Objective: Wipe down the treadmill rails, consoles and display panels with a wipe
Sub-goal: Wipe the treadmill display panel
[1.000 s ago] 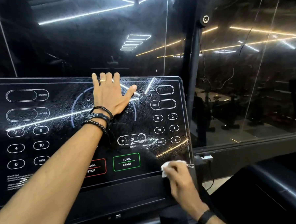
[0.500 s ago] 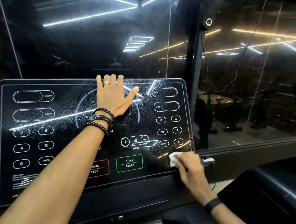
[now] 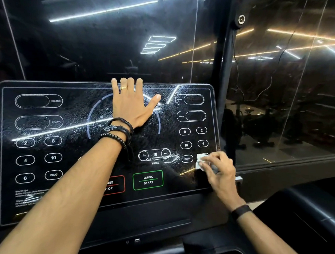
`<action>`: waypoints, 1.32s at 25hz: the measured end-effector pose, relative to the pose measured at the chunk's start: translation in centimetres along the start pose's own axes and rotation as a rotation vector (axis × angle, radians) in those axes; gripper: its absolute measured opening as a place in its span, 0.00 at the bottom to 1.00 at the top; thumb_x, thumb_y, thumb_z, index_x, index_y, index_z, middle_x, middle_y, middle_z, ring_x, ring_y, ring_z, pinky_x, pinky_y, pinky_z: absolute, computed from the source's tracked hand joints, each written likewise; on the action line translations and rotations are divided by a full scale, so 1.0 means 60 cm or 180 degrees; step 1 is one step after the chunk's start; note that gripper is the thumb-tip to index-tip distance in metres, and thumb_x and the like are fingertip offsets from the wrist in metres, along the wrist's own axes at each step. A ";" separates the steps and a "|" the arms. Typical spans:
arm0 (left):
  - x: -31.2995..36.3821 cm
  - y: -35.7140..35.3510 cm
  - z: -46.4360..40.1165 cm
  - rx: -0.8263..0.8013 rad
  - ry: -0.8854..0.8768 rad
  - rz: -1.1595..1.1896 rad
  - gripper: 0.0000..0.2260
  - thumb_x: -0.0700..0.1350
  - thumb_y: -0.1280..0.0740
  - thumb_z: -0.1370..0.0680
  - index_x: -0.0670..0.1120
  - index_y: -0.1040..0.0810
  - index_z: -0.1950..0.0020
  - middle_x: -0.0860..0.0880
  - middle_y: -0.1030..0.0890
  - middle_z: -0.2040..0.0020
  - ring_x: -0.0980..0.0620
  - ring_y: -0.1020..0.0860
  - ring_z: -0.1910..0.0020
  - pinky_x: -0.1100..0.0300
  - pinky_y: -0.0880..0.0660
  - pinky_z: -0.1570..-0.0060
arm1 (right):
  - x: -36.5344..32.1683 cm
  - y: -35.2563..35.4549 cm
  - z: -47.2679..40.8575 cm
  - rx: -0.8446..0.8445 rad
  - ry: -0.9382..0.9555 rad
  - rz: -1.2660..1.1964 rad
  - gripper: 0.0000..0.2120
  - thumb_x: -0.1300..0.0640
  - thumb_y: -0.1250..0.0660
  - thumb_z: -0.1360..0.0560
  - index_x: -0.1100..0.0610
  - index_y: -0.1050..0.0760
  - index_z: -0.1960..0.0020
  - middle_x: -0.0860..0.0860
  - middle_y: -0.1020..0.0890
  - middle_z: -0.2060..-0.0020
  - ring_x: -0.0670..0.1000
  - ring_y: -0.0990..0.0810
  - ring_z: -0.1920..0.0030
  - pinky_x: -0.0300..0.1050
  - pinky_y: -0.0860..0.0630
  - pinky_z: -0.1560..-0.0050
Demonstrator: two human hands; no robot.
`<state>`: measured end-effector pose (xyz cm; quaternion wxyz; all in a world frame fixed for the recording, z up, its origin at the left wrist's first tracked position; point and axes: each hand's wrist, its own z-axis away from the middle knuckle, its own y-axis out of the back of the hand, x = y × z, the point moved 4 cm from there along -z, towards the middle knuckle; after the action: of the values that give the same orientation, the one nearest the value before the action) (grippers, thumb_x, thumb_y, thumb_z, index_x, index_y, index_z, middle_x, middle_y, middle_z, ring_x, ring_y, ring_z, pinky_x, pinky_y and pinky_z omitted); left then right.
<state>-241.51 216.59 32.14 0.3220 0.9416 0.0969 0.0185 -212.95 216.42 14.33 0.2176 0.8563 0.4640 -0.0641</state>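
Observation:
A black glossy treadmill display panel (image 3: 70,147) with white button outlines fills the left and middle of the head view. My left hand (image 3: 131,105) lies flat on its upper middle, fingers straight and reaching the top edge. My right hand (image 3: 218,168) pinches a small white wipe (image 3: 199,161) and presses it on the panel's lower right, beside the MODEL button. The wipe is mostly hidden under my fingers. Wet streaks show across the panel's surface.
Below the panel runs the dark console ledge (image 3: 148,219). A black side rail or shroud (image 3: 311,212) sits at the lower right. A dark post (image 3: 226,81) and a reflective glass wall (image 3: 286,81) stand behind.
My right hand has carried the wipe up from the panel's bottom right corner to beside the MODEL button. My left hand has stayed flat in place.

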 end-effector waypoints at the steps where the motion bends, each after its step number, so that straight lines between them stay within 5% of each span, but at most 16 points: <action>1: 0.000 -0.002 0.000 0.0007 0.0001 -0.0011 0.39 0.71 0.56 0.22 0.41 0.32 0.29 0.40 0.28 0.35 0.37 0.33 0.32 0.35 0.51 0.24 | -0.002 -0.008 -0.001 0.0113 -0.0171 -0.0022 0.03 0.58 0.26 0.27 0.54 0.17 0.54 0.46 0.24 0.58 0.40 0.26 0.56 0.42 0.32 0.52; 7: -0.003 -0.001 0.002 0.0031 -0.0061 -0.0004 0.39 0.71 0.56 0.22 0.42 0.33 0.28 0.41 0.28 0.34 0.37 0.33 0.32 0.35 0.50 0.24 | -0.069 -0.048 0.083 -0.1036 0.1220 0.0095 0.01 0.56 0.28 0.22 0.52 0.18 0.51 0.46 0.24 0.58 0.50 0.26 0.59 0.49 0.35 0.55; 12: -0.002 -0.002 0.002 0.0006 -0.0025 -0.0033 0.40 0.71 0.57 0.22 0.41 0.34 0.27 0.40 0.29 0.33 0.37 0.34 0.31 0.35 0.51 0.24 | -0.039 -0.033 0.002 -0.0004 0.0072 0.0079 0.01 0.58 0.27 0.25 0.54 0.18 0.53 0.46 0.24 0.60 0.47 0.26 0.58 0.45 0.32 0.55; 17: -0.002 -0.002 0.003 0.0011 -0.0056 -0.0009 0.40 0.71 0.57 0.23 0.42 0.33 0.28 0.40 0.29 0.34 0.37 0.34 0.31 0.35 0.51 0.24 | -0.081 -0.058 0.087 -0.0969 0.1141 -0.0063 0.02 0.57 0.32 0.19 0.53 0.20 0.49 0.46 0.24 0.56 0.49 0.27 0.57 0.48 0.32 0.54; 22: -0.001 -0.002 0.003 0.0014 -0.0042 -0.0014 0.40 0.71 0.57 0.22 0.41 0.33 0.27 0.40 0.29 0.33 0.37 0.34 0.30 0.35 0.51 0.24 | -0.040 -0.043 -0.018 0.0043 0.0025 0.0021 0.06 0.65 0.26 0.25 0.57 0.17 0.49 0.49 0.23 0.56 0.51 0.24 0.55 0.56 0.27 0.54; 27: -0.003 -0.001 0.004 0.0036 -0.0066 0.0014 0.39 0.71 0.56 0.22 0.42 0.33 0.28 0.40 0.28 0.33 0.37 0.34 0.31 0.36 0.51 0.24 | -0.086 -0.053 0.046 -0.0806 0.1258 0.0021 0.14 0.65 0.35 0.22 0.52 0.24 0.40 0.50 0.22 0.51 0.52 0.23 0.52 0.54 0.31 0.52; 31: -0.001 -0.001 0.004 0.0011 -0.0056 0.0004 0.39 0.71 0.56 0.22 0.41 0.33 0.27 0.40 0.29 0.33 0.37 0.34 0.30 0.35 0.51 0.24 | -0.053 -0.038 -0.066 0.0122 0.0175 0.0030 0.08 0.64 0.30 0.25 0.55 0.18 0.48 0.51 0.21 0.53 0.52 0.22 0.53 0.54 0.29 0.52; 33: -0.002 -0.003 0.004 0.0048 -0.0054 0.0025 0.39 0.71 0.55 0.22 0.41 0.33 0.28 0.40 0.29 0.33 0.37 0.34 0.31 0.35 0.51 0.24 | -0.085 -0.068 -0.044 -0.0135 0.0447 -0.0053 0.08 0.67 0.30 0.25 0.59 0.18 0.49 0.52 0.21 0.52 0.53 0.22 0.52 0.51 0.28 0.50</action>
<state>-241.63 216.54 31.84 0.3155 0.9445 0.0906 0.0111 -219.39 215.60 17.03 0.2021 0.8500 0.4865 0.0042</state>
